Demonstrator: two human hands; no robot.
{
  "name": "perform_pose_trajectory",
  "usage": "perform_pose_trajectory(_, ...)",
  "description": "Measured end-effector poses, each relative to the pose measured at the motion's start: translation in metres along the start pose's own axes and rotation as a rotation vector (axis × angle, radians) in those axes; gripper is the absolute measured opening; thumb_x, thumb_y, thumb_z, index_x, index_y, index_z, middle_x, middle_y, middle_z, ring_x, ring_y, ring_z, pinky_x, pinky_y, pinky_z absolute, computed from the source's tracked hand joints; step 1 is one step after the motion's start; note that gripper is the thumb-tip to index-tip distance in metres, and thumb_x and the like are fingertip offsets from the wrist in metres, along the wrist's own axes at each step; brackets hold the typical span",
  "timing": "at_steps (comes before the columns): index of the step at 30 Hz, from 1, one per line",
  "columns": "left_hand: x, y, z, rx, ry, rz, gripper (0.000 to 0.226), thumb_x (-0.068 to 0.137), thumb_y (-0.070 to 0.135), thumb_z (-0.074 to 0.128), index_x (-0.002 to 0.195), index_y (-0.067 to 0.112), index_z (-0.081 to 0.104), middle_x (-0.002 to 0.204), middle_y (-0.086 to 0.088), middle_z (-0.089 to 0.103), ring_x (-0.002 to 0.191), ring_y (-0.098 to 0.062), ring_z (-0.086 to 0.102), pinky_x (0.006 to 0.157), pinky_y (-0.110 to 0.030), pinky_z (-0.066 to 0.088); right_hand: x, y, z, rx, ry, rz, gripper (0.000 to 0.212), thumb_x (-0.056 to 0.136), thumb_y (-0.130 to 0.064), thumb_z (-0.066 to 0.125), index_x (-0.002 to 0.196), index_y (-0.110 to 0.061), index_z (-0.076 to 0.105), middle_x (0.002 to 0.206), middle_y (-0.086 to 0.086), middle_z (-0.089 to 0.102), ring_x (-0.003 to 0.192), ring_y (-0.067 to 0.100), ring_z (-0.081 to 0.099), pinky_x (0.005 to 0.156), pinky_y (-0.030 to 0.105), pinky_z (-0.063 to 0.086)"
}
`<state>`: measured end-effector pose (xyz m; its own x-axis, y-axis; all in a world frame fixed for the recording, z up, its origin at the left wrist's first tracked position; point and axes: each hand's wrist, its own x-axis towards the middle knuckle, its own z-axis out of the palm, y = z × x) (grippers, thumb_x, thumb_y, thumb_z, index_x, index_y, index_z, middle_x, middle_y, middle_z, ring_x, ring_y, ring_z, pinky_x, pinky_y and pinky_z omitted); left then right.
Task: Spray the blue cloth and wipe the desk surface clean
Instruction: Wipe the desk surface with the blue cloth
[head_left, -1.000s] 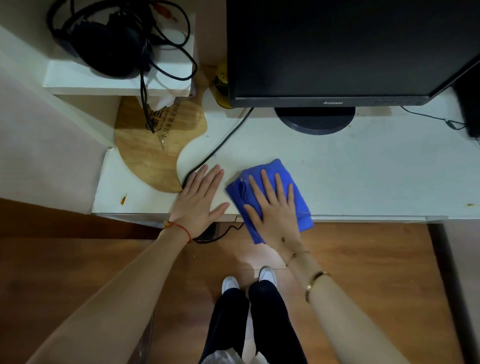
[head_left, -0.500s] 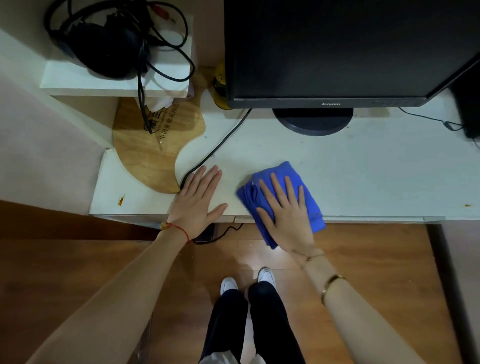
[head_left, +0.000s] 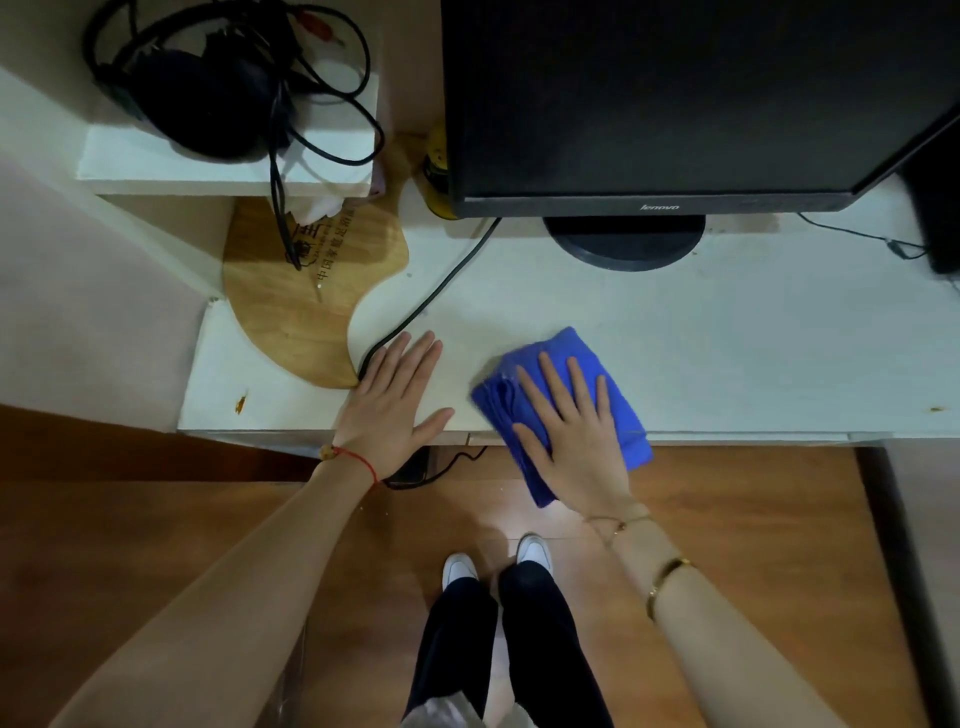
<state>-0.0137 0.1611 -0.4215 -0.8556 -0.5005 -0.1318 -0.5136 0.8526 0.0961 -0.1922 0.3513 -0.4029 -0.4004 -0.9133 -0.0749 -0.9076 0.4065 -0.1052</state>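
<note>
Right hand (head_left: 576, 431) lies flat with its 4 fingers spread straight on the blue cloth (head_left: 618, 395), pressing it against the white desk (head_left: 727, 338). Compared with 1 second ago, hand and cloth have slid rightward along the front edge — the gap to the left hand (head_left: 389, 405) is now clearly wider. That left hand has not shifted: palm down, fingers straight and together, thumb splayed, holding nothing, resting on the desk beside the black cable (head_left: 431, 296).

Soft and folded into a rough rectangle, the cloth bunches in ridges at its left side, and its near corner hangs over the desk's edge. The desk's surface is matte and slightly smudged. A smooth wooden board (head_left: 291, 312) with a curved, crescent-like outline lies at the left, printed with dark characters. Behind stands a glossy black monitor (head_left: 649, 98) on a round base — black headphones (head_left: 208, 98) sit on a white shelf (head_left: 156, 166).
</note>
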Motion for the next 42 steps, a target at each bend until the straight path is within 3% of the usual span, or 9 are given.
perform_pose_trajectory(7, -0.001, 0.000, 0.000, 0.011, -0.009, -0.005, 0.078, 0.098, 0.063, 0.013, 0.158, 0.016, -0.004, 0.167, 0.000, -0.006, 0.153, -0.019, -0.010, 0.123, -0.038, -0.007, 0.034, 0.046, -0.005, 0.099, 0.046, 0.399, 0.065, 0.096, -0.057, 0.017, 0.155, -0.030, 0.015, 0.163, 0.004, 0.015, 0.149, 0.036, 0.009, 0.119, 0.057, 0.004)
perform_pose_trajectory(14, -0.001, 0.000, 0.000, 0.015, 0.007, -0.002, 0.078, 0.098, 0.062, 0.018, 0.158, 0.015, 0.001, 0.167, -0.001, 0.001, 0.154, -0.021, -0.002, 0.123, -0.036, -0.007, 0.022, -0.013, 0.002, 0.015, -0.017, -0.007, 0.058, 0.102, -0.049, 0.020, 0.156, -0.029, 0.011, 0.164, 0.001, 0.009, 0.151, 0.031, 0.003, 0.120, 0.054, 0.007)
perform_pose_trajectory(19, -0.001, 0.001, -0.002, 0.004, -0.002, 0.005, 0.078, 0.099, 0.061, 0.018, 0.159, 0.015, 0.000, 0.167, 0.000, -0.002, 0.154, -0.020, -0.006, 0.123, -0.036, -0.008, 0.007, 0.065, -0.006, 0.047, 0.017, 0.291, 0.061, 0.098, -0.053, 0.019, 0.155, -0.030, 0.019, 0.162, 0.003, 0.019, 0.149, 0.034, 0.014, 0.118, 0.057, 0.011)
perform_pose_trajectory(22, -0.001, 0.000, -0.001, 0.015, 0.001, -0.007, 0.078, 0.099, 0.061, 0.018, 0.159, 0.014, 0.003, 0.167, -0.001, 0.001, 0.154, -0.021, -0.005, 0.123, -0.037, -0.008, 0.037, 0.050, -0.005, 0.100, 0.056, 0.455, 0.065, 0.096, -0.055, 0.016, 0.155, -0.029, 0.017, 0.162, 0.005, 0.017, 0.148, 0.037, 0.012, 0.118, 0.060, 0.007)
perform_pose_trajectory(27, 0.000, 0.001, -0.002, 0.010, -0.004, -0.002, 0.078, 0.098, 0.060, 0.021, 0.158, 0.013, 0.009, 0.167, -0.004, 0.008, 0.154, -0.023, 0.002, 0.123, -0.037, -0.004, 0.037, -0.025, 0.004, 0.026, 0.007, 0.091, 0.059, 0.101, -0.050, 0.023, 0.156, -0.028, 0.015, 0.163, 0.004, 0.015, 0.150, 0.034, 0.008, 0.120, 0.056, 0.006)
perform_pose_trajectory(30, 0.000, 0.000, -0.003, 0.014, 0.003, -0.004, 0.078, 0.098, 0.061, 0.020, 0.159, 0.014, 0.008, 0.167, -0.003, 0.006, 0.154, -0.022, 0.000, 0.123, -0.037, -0.004, 0.014, -0.003, 0.002, 0.009, -0.012, -0.020, 0.059, 0.101, -0.052, 0.021, 0.156, -0.031, 0.011, 0.164, -0.001, 0.009, 0.151, 0.029, 0.003, 0.120, 0.054, 0.008)
perform_pose_trajectory(35, -0.001, 0.001, -0.002, -0.015, 0.001, -0.002, 0.077, 0.099, 0.062, 0.017, 0.159, 0.016, 0.000, 0.167, 0.001, -0.003, 0.153, -0.019, -0.009, 0.123, -0.037, -0.007, 0.012, 0.070, -0.006, 0.054, 0.005, 0.271, 0.063, 0.097, -0.057, 0.019, 0.155, -0.033, 0.015, 0.163, 0.001, 0.015, 0.150, 0.033, 0.011, 0.119, 0.055, 0.008)
perform_pose_trajectory(38, -0.003, 0.003, -0.003, -0.034, 0.002, -0.020, 0.076, 0.099, 0.060, 0.016, 0.158, 0.017, -0.004, 0.167, 0.002, -0.008, 0.153, -0.018, -0.013, 0.123, -0.037, -0.008, 0.040, 0.056, -0.006, 0.128, 0.040, 0.490, 0.068, 0.094, -0.059, 0.013, 0.155, -0.031, 0.012, 0.164, 0.005, 0.011, 0.150, 0.036, 0.006, 0.119, 0.058, 0.002)
perform_pose_trajectory(42, -0.003, 0.020, -0.006, -0.103, 0.006, -0.100, 0.077, 0.096, 0.057, 0.010, 0.158, 0.014, -0.002, 0.166, 0.001, -0.009, 0.153, -0.018, -0.010, 0.124, -0.034, -0.008, 0.047, 0.011, -0.001, 0.060, -0.001, 0.280, 0.063, 0.098, -0.054, 0.018, 0.156, -0.028, 0.015, 0.163, 0.006, 0.016, 0.149, 0.037, 0.010, 0.119, 0.056, 0.002)
